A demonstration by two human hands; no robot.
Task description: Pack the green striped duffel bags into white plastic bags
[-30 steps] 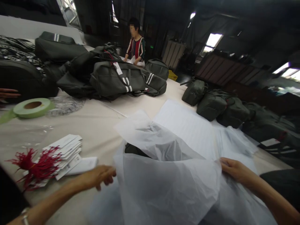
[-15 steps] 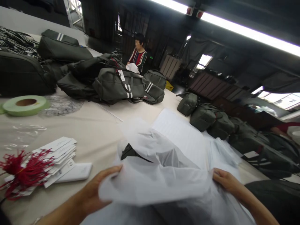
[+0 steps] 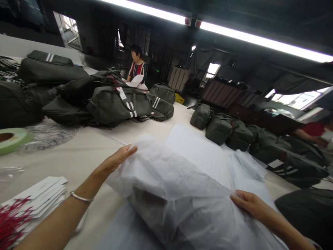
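Observation:
A thin, translucent white wrapping (image 3: pixel 182 177) lies over a dark item, whose shape shows through it; the item's kind is hidden. My left hand (image 3: pixel 121 158), with a bangle (image 3: pixel 81 197) at its wrist, pinches the far left edge of the wrapping. On the opposite side my right hand (image 3: pixel 244 201) grips its right edge with closed fingers. Flat white sheets (image 3: pixel 197 147) lie just beyond the wrapping. Near my left forearm are white tags (image 3: pixel 44 194) with red strings (image 3: pixel 17 218).
Dark green bags with white stripes (image 3: pixel 119 106) are heaped at the back left. More dark bags (image 3: pixel 218 128) line the right side. Green tape (image 3: pixel 18 139) lies at the left edge. A co-worker (image 3: pixel 137 67) stands across the table; another person's arm (image 3: pixel 307 133) shows at right.
My left hand has moved up and away with the wrapping's edge, drawing it over the dark item. The gap that showed the item has closed. My right hand has hardly moved.

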